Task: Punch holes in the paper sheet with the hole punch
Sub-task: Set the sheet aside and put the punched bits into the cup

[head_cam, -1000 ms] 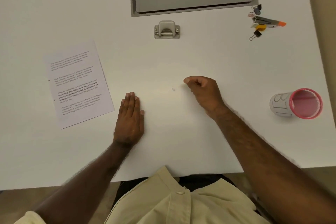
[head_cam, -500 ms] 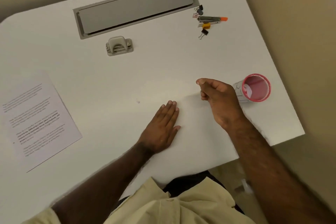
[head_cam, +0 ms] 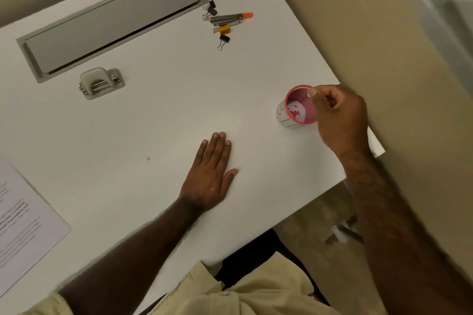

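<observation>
The grey hole punch (head_cam: 101, 83) stands alone on the white desk, far left of both hands. The printed paper sheet (head_cam: 23, 222) lies flat at the left edge of the view, partly cut off. My left hand (head_cam: 210, 174) rests palm down on the desk with the fingers stretched out and nothing under it. My right hand (head_cam: 340, 117) hovers at the right rim of a pink-lined cup (head_cam: 281, 116), thumb and fingers pinched together; I cannot see whether anything is between them. White paper bits lie inside the cup.
A grey cable-tray lid (head_cam: 110, 23) is set into the desk's far side. A stapler with an orange tip and binder clips (head_cam: 226, 19) lie at the back right. A tiny speck (head_cam: 148, 158) sits mid-desk. The desk's right edge runs just behind the cup.
My right hand has moved right from mid-desk to the cup, still pinched. My head turned right, so the paper and punch slid left in view. The left hand stayed flat.
</observation>
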{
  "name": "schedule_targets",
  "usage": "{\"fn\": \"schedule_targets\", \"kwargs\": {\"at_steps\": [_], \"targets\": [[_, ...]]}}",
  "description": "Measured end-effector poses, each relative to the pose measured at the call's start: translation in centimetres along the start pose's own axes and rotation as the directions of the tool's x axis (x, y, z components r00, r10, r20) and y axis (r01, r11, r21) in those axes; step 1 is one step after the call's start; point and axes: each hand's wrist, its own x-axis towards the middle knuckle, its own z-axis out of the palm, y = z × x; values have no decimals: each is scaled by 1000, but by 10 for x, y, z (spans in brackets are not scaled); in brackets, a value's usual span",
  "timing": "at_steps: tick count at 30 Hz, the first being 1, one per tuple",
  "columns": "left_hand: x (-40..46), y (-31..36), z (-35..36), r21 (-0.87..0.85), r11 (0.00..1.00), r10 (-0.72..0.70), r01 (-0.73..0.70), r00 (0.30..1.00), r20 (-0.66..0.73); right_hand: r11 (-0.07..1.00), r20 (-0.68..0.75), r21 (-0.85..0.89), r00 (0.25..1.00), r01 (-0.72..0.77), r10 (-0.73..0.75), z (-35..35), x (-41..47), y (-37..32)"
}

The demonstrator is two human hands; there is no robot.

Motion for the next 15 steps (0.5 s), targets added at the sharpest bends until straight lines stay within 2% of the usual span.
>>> {"fn": "schedule_targets", "kwargs": {"at_steps": [6,10,15], "targets": [[0,-1,0,11,1000,4,-4,1000,1,984,74,-167,996,59,-47,4,1,10],[0,-1,0,13,1000,-6,6,1000,8,976,125,-207,991,71,-46,6,3,10],[0,0,-3,-7,1000,-17,17,1000,18,947,110,-265,981,182,-158,1,7,12]]}}
